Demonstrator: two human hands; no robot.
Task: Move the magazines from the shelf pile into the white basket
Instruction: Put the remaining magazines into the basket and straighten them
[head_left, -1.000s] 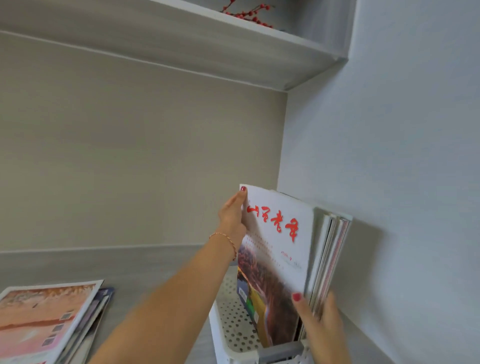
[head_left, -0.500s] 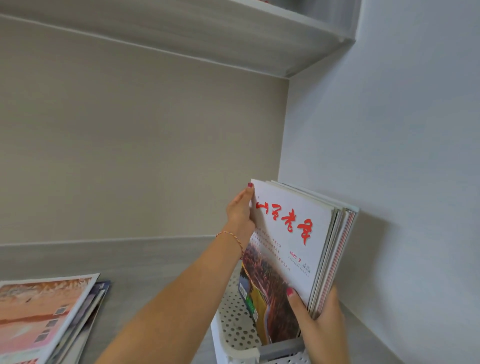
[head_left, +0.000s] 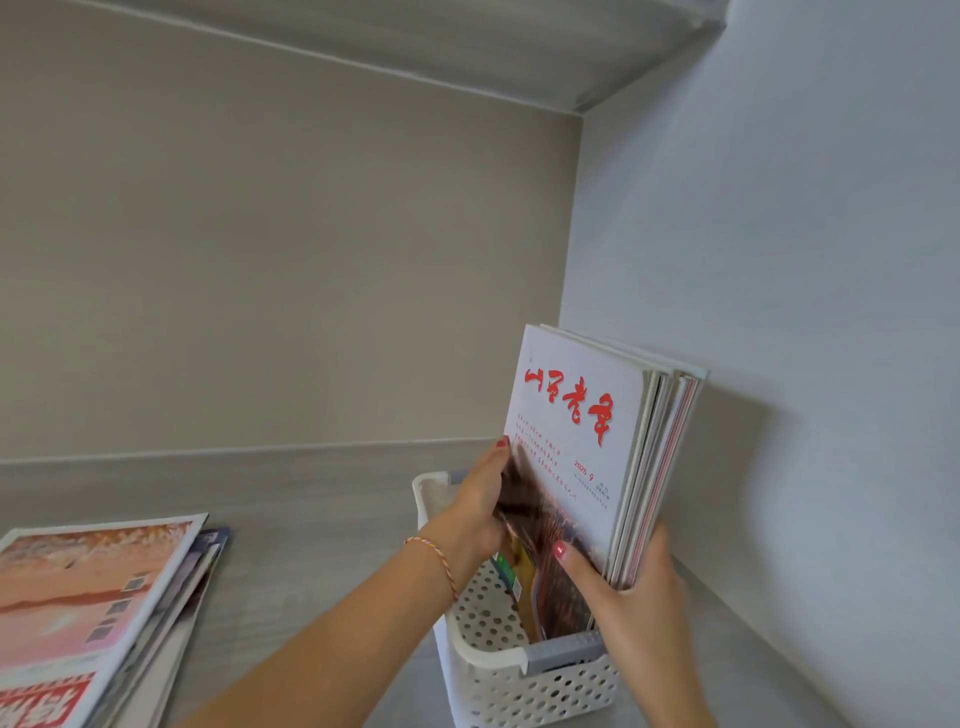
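White perforated plastic sits nearest me: the white basket (head_left: 524, 675) stands on the grey shelf (head_left: 311, 561), hard against the right wall, with a grey handle piece on its near rim. I judge it is parked in the corner so the wall backs whatever stands in it.

Just above it, my right hand (head_left: 631, 597) grips the near lower corner of a bundle of magazines (head_left: 587, 447), thumb across the front cover and fingers curled behind the stack. My left hand (head_left: 475, 512), a thin cord bracelet at its wrist, presses against the left edge of the front cover, thumb tip on the paper; its other fingers are hidden, so I read it as steadying the bundle more than carrying it. The bundle stands upright with its lower end already inside the basket, leaning slightly toward the wall. Holding both sides this way seems meant to keep the loose issues square while they go down.

On the front cover I can read large red brush-style characters and "2025 9" in red below them; the smaller lines are too fine to make out.

Farther left, well apart from the basket, the shelf pile (head_left: 98, 618) lies flat, several issues left, its top cover pinkish with red lettering cut off by the frame edge. So the job looks partly done.
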